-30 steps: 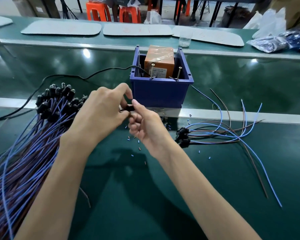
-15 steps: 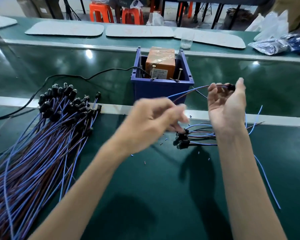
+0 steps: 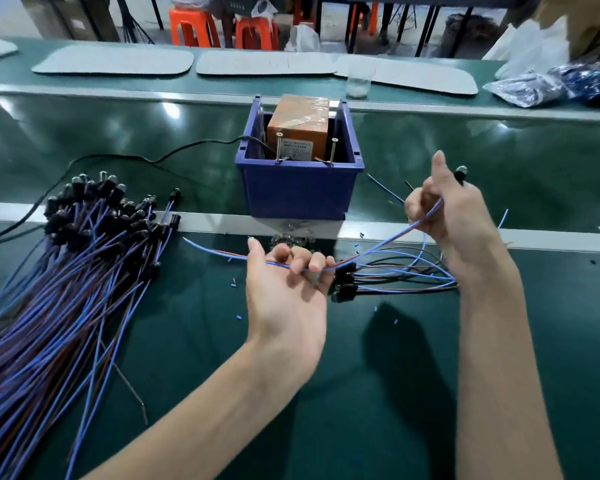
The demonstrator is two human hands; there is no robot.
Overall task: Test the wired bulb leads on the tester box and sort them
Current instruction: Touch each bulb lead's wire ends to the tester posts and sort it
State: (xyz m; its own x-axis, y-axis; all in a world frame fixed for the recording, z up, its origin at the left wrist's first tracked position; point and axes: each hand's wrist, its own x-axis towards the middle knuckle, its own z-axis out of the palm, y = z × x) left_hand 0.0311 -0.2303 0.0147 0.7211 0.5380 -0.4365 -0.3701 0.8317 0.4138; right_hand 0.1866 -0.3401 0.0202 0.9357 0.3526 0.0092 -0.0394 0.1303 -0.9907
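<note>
Your left hand (image 3: 284,292) was palm up in front of the tester box (image 3: 298,192), with its fingers curled over the blue and brown wires of the held lead (image 3: 378,247). The bare wire ends stuck out past your thumb toward the left. Your right hand (image 3: 454,216) was raised at the right of the box and clamped on the same lead near its bulb end. The thumb pointed up and the black bulb (image 3: 460,171) poked out above the fist. The lead ran slack between both hands, off the table and not touching the box.

The tester box was a blue bin on the green table (image 3: 395,393), sitting against the metal rail (image 3: 208,220). It had an orange unit (image 3: 298,123) inside and two upright metal pins (image 3: 278,147) at the front edge. A black cord (image 3: 118,157) ran from the bin off to the left.

The big bundle of leads (image 3: 66,271) lay at the left, bulbs toward the rail. A small pile of leads (image 3: 395,275) lay between your hands, just under the held lead, with its bulbs near your left fingertips. Tiny insulation bits (image 3: 234,282) were scattered on the table.

At the far side were grey mats (image 3: 115,62), a clear cup (image 3: 358,81), plastic bags (image 3: 534,88) and orange stools (image 3: 194,27).
</note>
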